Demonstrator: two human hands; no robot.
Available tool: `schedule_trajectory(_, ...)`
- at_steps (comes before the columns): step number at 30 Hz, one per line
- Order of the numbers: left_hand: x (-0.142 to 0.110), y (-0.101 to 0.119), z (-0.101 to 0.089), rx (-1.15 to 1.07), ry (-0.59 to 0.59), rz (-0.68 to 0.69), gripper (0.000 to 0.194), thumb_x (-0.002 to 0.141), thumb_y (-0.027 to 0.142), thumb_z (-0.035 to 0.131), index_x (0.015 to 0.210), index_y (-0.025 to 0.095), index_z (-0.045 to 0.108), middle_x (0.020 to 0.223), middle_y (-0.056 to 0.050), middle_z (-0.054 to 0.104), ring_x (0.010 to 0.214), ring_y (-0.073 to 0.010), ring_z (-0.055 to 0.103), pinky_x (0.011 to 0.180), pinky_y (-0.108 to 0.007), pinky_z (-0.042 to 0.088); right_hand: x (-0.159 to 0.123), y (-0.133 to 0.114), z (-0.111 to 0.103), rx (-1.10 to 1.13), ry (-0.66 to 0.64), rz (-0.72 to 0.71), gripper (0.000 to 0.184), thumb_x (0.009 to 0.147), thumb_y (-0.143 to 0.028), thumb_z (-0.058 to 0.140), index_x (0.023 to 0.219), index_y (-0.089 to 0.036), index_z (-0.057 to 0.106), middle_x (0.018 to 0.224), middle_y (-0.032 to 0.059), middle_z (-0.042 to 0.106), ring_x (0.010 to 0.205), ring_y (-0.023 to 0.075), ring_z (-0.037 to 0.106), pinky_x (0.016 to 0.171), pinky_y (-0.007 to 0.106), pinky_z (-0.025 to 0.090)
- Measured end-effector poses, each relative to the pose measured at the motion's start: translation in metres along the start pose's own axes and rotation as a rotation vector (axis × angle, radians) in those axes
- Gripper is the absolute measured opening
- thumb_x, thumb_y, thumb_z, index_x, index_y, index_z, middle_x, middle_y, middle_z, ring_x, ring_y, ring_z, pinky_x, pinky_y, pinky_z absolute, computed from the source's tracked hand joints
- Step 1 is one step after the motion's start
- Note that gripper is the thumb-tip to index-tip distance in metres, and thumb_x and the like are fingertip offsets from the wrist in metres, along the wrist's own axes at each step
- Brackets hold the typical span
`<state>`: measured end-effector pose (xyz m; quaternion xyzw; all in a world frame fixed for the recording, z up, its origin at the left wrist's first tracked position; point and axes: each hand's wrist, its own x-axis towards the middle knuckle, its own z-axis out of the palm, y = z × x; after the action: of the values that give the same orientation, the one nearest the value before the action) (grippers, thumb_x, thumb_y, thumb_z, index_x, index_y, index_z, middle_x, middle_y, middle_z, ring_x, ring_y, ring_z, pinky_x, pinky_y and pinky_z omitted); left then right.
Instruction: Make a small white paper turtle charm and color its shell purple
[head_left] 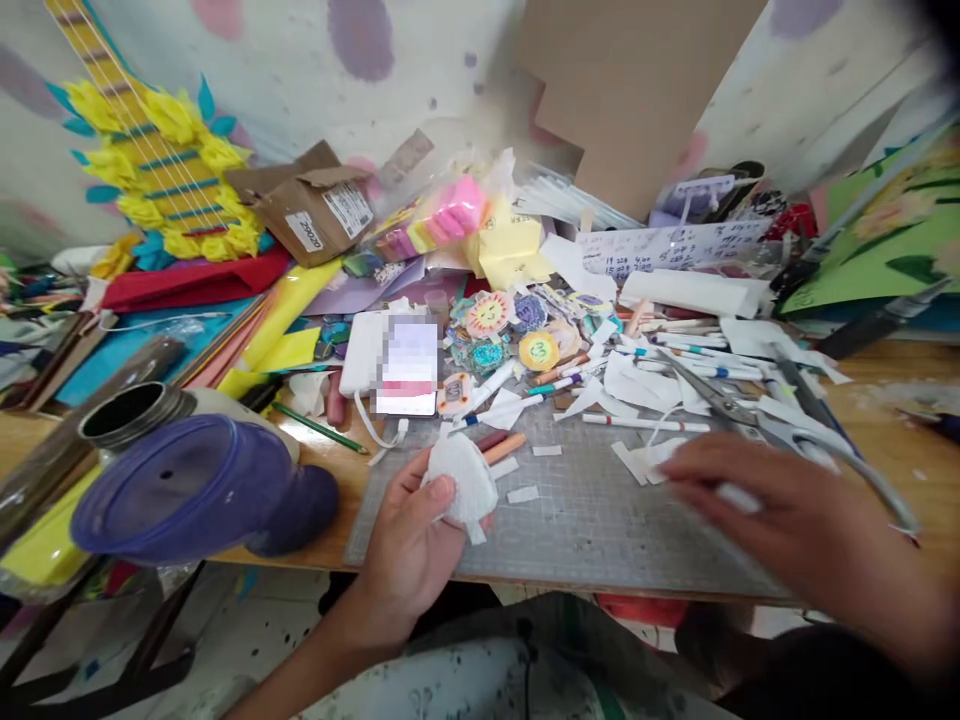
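Note:
My left hand (416, 530) is closed around a white rounded cutout (463, 475), thumb on its face, and a short white tab sticks out at its lower edge. My right hand (750, 500), somewhat blurred, reaches over the right side of the grey cutting mat (577, 545). Its fingers are drawn together at some white paper scraps (634, 460); whether one is between them is hidden. Small white paper strips (523, 494) lie on the mat between my hands. Scissors (720, 395) rest just beyond my right hand.
Colourful round paper badges (538, 350), markers (645, 424) and paper offcuts crowd the mat's far side. A phone (406, 400) stands by a white power bank (360, 355). A purple-lidded container (187, 490) and an open jar (135, 415) are at the left. A cardboard box (307, 205) sits behind.

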<state>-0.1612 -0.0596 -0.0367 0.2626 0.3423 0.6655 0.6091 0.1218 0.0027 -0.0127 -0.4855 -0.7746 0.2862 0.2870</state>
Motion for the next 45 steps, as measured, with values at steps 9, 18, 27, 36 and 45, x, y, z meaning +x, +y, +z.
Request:
schedule_trajectory(9, 0.000, 0.000, -0.001, -0.043, -0.034, -0.066, 0.022, 0.066, 0.024, 0.076, 0.085, 0.015, 0.070, 0.071, -0.003, 0.066, 0.060, -0.0135, 0.056, 0.053, -0.025, 0.048, 0.032, -0.056, 0.098, -0.271, -0.259, -0.198, 0.010, 0.082, -0.018, 0.059, 0.091, -0.020, 0.065, 0.092, 0.0070, 0.061, 0.088, 0.0225, 0.055, 0.076, 0.035, 0.045)
schedule_trajectory(18, 0.000, 0.002, 0.000, 0.039, -0.105, -0.113, 0.027, 0.066, 0.028, 0.077, 0.090, 0.017, 0.071, 0.084, -0.006, 0.069, 0.069, -0.0165, 0.060, 0.064, -0.027, 0.048, 0.026, -0.056, 0.077, -0.204, -0.229, -0.216, 0.014, 0.086, -0.012, 0.051, 0.074, -0.019, 0.051, 0.075, 0.0017, 0.057, 0.071, 0.0165, 0.054, 0.063, 0.027, 0.043)
schedule_trajectory(27, 0.007, -0.004, 0.047, 0.448, -0.556, -0.409, 0.031, 0.063, 0.043, 0.076, 0.077, 0.016, 0.071, 0.077, -0.005, 0.065, 0.075, -0.0204, 0.060, 0.070, -0.029, 0.044, 0.007, -0.061, 0.015, -0.260, -0.228, -0.471, 0.013, 0.087, -0.012, 0.049, 0.079, -0.019, 0.055, 0.077, 0.0031, 0.059, 0.072, 0.0164, 0.052, 0.064, 0.027, 0.040)
schedule_trajectory(36, 0.036, -0.036, 0.074, 0.681, -0.471, -0.316, 0.025, 0.057, 0.041, 0.078, 0.063, 0.018, 0.071, 0.060, -0.002, 0.064, 0.062, -0.0201, 0.056, 0.059, -0.027, 0.044, -0.007, -0.001, -0.064, -0.361, 0.023, -0.142, 0.009, 0.085, -0.025, 0.055, 0.085, -0.026, 0.063, 0.087, -0.0035, 0.067, 0.081, 0.0110, 0.061, 0.073, 0.018, 0.045)
schedule_trajectory(45, 0.037, -0.046, 0.073, 0.405, -0.104, -0.213, 0.026, 0.054, 0.037, 0.081, 0.069, 0.018, 0.072, 0.067, -0.006, 0.069, 0.081, -0.0296, 0.061, 0.074, -0.038, 0.048, -0.048, 0.152, -0.167, -0.646, 0.469, 0.582, 0.012, 0.080, -0.027, 0.057, 0.073, -0.017, 0.060, 0.074, 0.0120, 0.063, 0.073, 0.0280, 0.062, 0.060, 0.036, 0.040)
